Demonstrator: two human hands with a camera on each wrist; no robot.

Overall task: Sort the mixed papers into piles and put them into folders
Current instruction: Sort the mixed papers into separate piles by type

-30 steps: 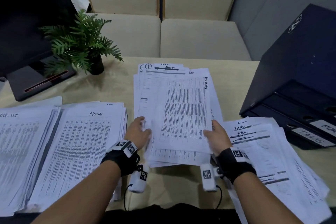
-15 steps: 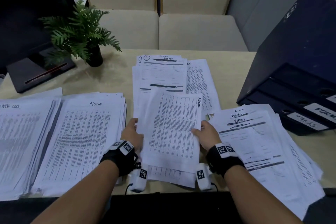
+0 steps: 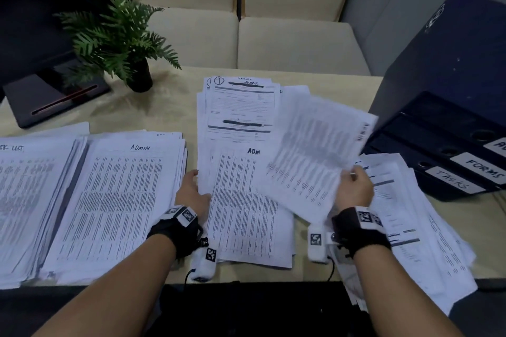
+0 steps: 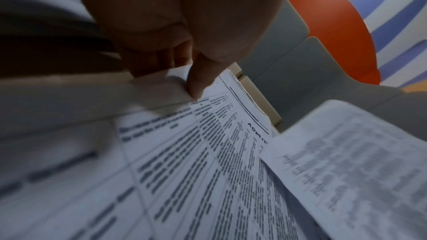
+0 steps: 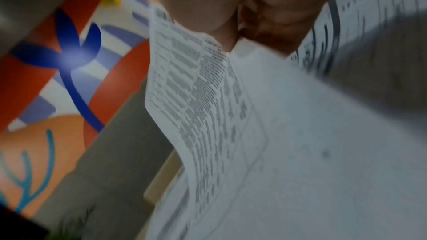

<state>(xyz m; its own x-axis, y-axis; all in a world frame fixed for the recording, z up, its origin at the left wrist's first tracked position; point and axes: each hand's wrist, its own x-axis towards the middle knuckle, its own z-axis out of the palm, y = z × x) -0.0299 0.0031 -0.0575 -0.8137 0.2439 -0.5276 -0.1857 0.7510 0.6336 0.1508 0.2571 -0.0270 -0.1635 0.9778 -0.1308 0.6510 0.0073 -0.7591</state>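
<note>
While the middle pile (image 3: pixel 241 213) lies long-side away from the person, a loose sheet (image 3: pixel 309 150) hangs tilted over its right side, its near corner pinched by the right hand (image 3: pixel 356 191). The left hand (image 3: pixel 191 194) grips the pile's left edge.

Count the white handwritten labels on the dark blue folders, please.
3, on the stacked dark blue folders: white TASKS label nearest, white FORMS label behind it, third label cut off at the right edge. More may be hidden.
</note>
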